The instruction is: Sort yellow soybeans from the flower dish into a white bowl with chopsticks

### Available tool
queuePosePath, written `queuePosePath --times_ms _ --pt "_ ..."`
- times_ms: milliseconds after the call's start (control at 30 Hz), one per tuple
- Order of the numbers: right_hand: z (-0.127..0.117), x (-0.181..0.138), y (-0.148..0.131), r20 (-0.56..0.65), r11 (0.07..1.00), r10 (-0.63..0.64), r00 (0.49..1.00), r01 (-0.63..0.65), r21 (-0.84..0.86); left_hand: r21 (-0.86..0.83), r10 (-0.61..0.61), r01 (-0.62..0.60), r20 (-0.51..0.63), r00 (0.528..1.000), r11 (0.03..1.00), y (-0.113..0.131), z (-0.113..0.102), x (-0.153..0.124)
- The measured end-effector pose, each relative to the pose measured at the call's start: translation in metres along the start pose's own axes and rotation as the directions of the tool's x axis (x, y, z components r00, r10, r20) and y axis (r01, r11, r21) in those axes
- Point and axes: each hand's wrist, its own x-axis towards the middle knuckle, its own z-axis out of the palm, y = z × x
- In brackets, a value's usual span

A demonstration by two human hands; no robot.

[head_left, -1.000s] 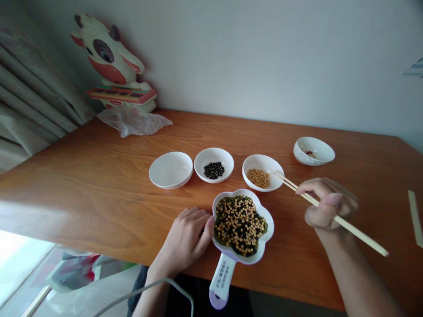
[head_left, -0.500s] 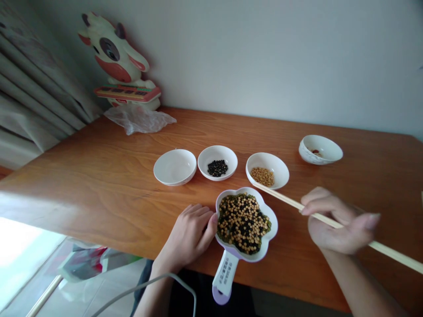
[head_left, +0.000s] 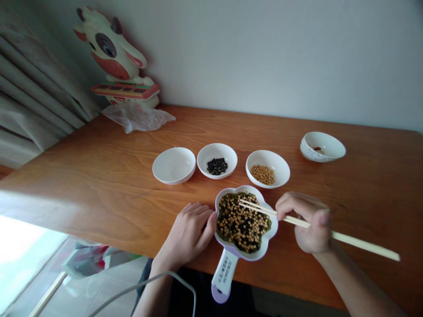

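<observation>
My right hand (head_left: 307,220) is closed around a pair of wooden chopsticks (head_left: 360,243). Their tips lie over the mixed beans (head_left: 243,224) in a flower-shaped white and purple ladle (head_left: 272,233); whether a bean is pinched between them is too small to tell. Tan, black and green beans fill the ladle, its handle pointing toward me past the table edge. My left hand (head_left: 193,229) rests on the table, thumb apart from the fingers and touching the ladle's left rim. Beyond stand a bowl of tan beans (head_left: 280,169), a bowl of black beans (head_left: 203,154) and an empty bowl (head_left: 174,165).
Farther right is a patterned white bowl (head_left: 309,153) with a few small bits inside. A cow-shaped toy keyboard (head_left: 125,90) and a crumpled plastic bag (head_left: 140,119) sit at the back left of the wooden table (head_left: 99,176). A grey cable (head_left: 148,280) crosses my left forearm.
My right hand has moved left with the chopsticks, bringing their tips from the tan-bean bowl's rim down to the beans in the ladle. My left hand has stayed in place.
</observation>
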Motion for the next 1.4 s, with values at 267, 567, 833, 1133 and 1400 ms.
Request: queuePosePath --times_ms 267,567,833,1133,1400 --pt "0.0013 -0.0034 0.0081 0.029 0.999 0.037 0.999 -0.037 0.009 -0.001 0.006 -0.006 -0.014 1.0 1.0 -0.0016 0.0005 -0.0008" --pt "0.0003 -0.0036 0.0076 0.002 0.999 0.045 0.999 -0.045 0.023 -0.003 0.006 -0.007 -0.014 1.0 1.0 -0.0015 0.0011 0.0001" --pt "0.0027 0.0 0.0054 0.013 0.993 0.101 0.995 -0.101 0.057 0.002 0.009 -0.009 -0.015 1.0 1.0 -0.0029 0.0024 -0.0001" --pt "0.004 -0.0009 0.0069 0.012 0.989 0.122 0.992 -0.123 0.082 0.021 0.016 -0.016 -0.029 0.999 1.0 -0.0029 0.0018 0.0005" --pt "0.0058 -0.0013 0.0077 0.002 0.988 0.129 0.992 -0.129 0.088 0.022 0.025 -0.024 -0.035 0.999 0.999 -0.0023 0.002 -0.0011"
